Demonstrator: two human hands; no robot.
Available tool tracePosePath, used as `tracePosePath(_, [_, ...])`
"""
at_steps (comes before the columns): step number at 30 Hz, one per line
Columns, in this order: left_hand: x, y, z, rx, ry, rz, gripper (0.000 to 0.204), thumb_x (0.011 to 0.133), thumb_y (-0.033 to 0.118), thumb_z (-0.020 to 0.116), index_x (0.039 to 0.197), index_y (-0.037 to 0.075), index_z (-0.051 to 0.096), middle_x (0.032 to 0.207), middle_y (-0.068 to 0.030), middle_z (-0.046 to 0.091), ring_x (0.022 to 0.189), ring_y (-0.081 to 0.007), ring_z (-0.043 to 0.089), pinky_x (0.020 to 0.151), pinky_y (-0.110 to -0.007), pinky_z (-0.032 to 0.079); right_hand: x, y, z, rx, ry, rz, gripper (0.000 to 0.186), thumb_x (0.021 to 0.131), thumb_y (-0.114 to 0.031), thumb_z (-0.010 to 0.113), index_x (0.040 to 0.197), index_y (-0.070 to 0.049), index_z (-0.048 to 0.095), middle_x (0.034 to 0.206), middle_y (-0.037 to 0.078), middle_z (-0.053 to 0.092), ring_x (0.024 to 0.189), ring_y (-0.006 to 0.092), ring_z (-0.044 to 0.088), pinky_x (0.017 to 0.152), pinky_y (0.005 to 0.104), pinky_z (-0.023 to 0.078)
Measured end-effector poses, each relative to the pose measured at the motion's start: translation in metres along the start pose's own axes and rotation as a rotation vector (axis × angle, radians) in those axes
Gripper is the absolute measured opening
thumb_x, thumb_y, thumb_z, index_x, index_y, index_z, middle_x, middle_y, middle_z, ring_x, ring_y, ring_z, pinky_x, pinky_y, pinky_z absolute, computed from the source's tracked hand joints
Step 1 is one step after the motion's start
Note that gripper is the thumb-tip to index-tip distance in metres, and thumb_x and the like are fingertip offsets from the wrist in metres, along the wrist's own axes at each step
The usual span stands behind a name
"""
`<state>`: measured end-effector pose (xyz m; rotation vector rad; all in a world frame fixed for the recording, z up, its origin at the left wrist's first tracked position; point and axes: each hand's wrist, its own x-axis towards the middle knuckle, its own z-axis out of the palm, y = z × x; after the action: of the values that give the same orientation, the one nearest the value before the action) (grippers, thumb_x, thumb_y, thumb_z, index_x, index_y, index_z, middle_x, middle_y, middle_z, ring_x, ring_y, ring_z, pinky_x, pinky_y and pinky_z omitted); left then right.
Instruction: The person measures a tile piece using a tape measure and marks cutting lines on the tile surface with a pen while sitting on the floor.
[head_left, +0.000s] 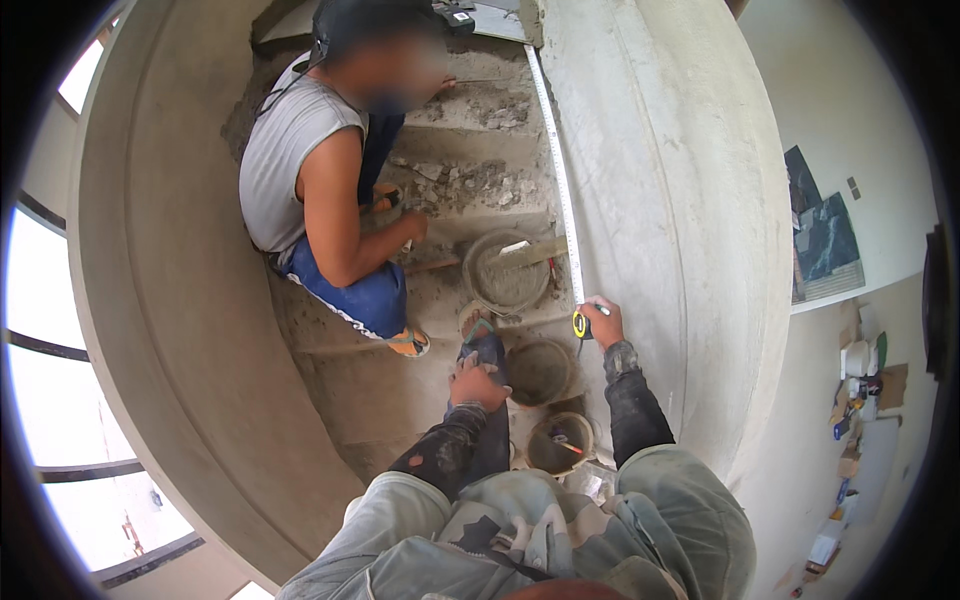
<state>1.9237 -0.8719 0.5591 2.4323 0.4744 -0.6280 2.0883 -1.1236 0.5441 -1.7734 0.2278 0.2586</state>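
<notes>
My right hand (605, 325) holds a yellow-and-black tape measure (582, 323), with a small white item at the fingers. Its extended blade (560, 170) runs up along the right stair wall to the top steps. My left hand (478, 385) rests at my dark-trousered knee, fingers curled; whether something is within them is unclear. My sandalled foot (476, 325) stands beside a basin of grey mix (505, 280) with a board across its rim. Two more buckets (535, 365) (553, 440) sit lower down, the lowest with a red-handled tool inside.
A co-worker (310, 200) in a grey sleeveless top crouches at the left on the rough concrete steps (440, 145), among rubble. Curved walls (170, 250) flank the stairs. Beyond the right wall lie dark stone slabs (820, 230) and assorted materials (860, 400) far below.
</notes>
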Motion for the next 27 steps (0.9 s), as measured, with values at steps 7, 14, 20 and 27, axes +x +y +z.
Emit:
tracePosePath(7, [-0.001, -0.006, 0.013, -0.007, 0.022, -0.007, 0.057, 0.068, 0.041, 0.08, 0.121, 0.022, 0.07, 0.154, -0.0082, 0.037, 0.142, -0.0322, 0.033, 0.114, -0.05, 0.029, -0.006, 0.015, 0.008, 0.028, 0.016, 0.001, 0.013, 0.079, -0.012, 0.067, 0.082, 0.0, 0.069, 0.077, 0.003, 0.065, 0.072, 0.0114, 0.058, 0.067, 0.028, 0.047])
tracePosePath(14, [0.008, 0.002, 0.012, 0.022, 0.003, -0.018, 0.056, 0.067, 0.041, 0.079, 0.119, 0.023, 0.071, 0.153, -0.0087, 0.039, 0.14, -0.0298, 0.036, 0.113, -0.049, 0.031, 0.001, 0.041, 0.009, 0.035, 0.021, 0.06, 0.014, 0.076, -0.013, 0.072, 0.08, 0.001, 0.07, 0.073, 0.004, 0.065, 0.068, 0.0115, 0.058, 0.064, 0.0281, 0.047])
tracePosePath(20, [0.015, 0.005, 0.013, 0.06, 0.02, -0.005, 0.057, 0.066, 0.041, 0.078, 0.119, 0.024, 0.071, 0.153, -0.0084, 0.04, 0.139, -0.0293, 0.037, 0.112, -0.047, 0.032, 0.011, 0.059, 0.012, 0.056, 0.03, 0.11, 0.014, 0.075, -0.012, 0.074, 0.077, 0.001, 0.07, 0.071, 0.005, 0.065, 0.065, 0.0116, 0.059, 0.062, 0.0286, 0.048])
tracePosePath(27, [0.018, 0.009, 0.009, 0.047, 0.034, 0.0, 0.053, 0.066, 0.039, 0.078, 0.116, 0.023, 0.072, 0.152, -0.009, 0.041, 0.14, -0.0315, 0.037, 0.112, -0.048, 0.033, 0.012, 0.067, 0.015, 0.071, 0.035, 0.175, 0.013, 0.075, -0.011, 0.074, 0.078, 0.001, 0.07, 0.07, 0.005, 0.066, 0.064, 0.0118, 0.06, 0.062, 0.0289, 0.048])
